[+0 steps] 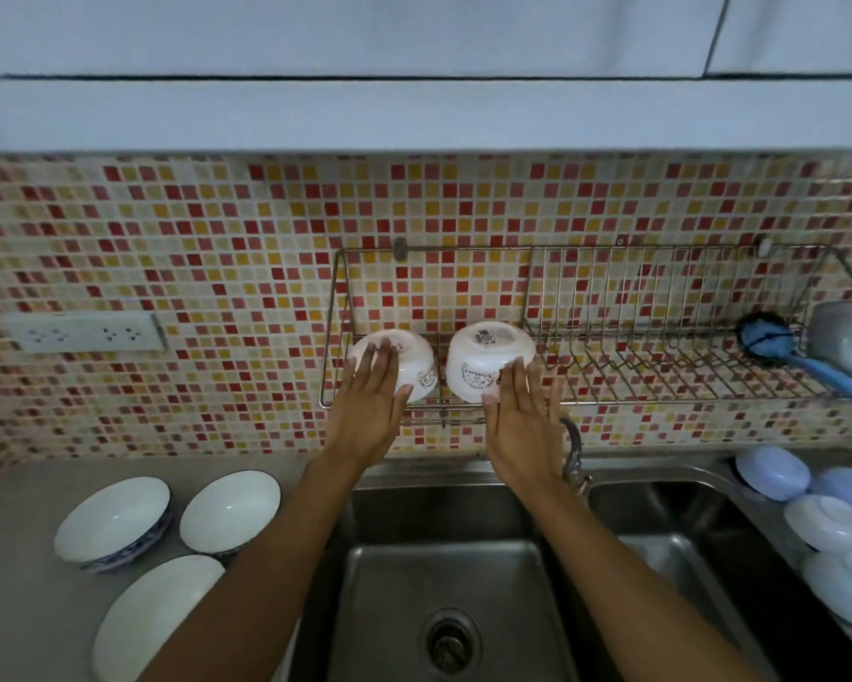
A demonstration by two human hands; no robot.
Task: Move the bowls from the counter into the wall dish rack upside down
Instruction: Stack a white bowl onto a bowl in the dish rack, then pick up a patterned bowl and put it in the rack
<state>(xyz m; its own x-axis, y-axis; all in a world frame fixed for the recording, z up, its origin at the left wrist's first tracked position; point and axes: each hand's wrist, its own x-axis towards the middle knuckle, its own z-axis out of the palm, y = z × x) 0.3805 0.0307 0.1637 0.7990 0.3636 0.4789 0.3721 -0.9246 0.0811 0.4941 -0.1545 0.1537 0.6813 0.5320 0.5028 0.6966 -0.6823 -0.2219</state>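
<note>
Two white bowls sit upside down, side by side, at the left end of the wire wall dish rack (660,400). My left hand (370,406) lies flat over the near side of the left bowl (416,356), fingers straight and apart. My right hand (522,425) touches the lower right side of the right bowl (483,356) with its fingertips and thumb, fingers spread. Three more white bowls stand upright on the grey counter at the lower left: one with a blue pattern (111,519), one beside it (229,511), and a larger one (155,617) nearest me.
A steel double sink (443,583) lies below the rack, with a tap (574,455) just right of my right wrist. A blue brush (763,337) rests at the rack's right end. Pale blue and white dishes (773,472) are stacked at the right. A socket strip (79,332) is on the tiled wall.
</note>
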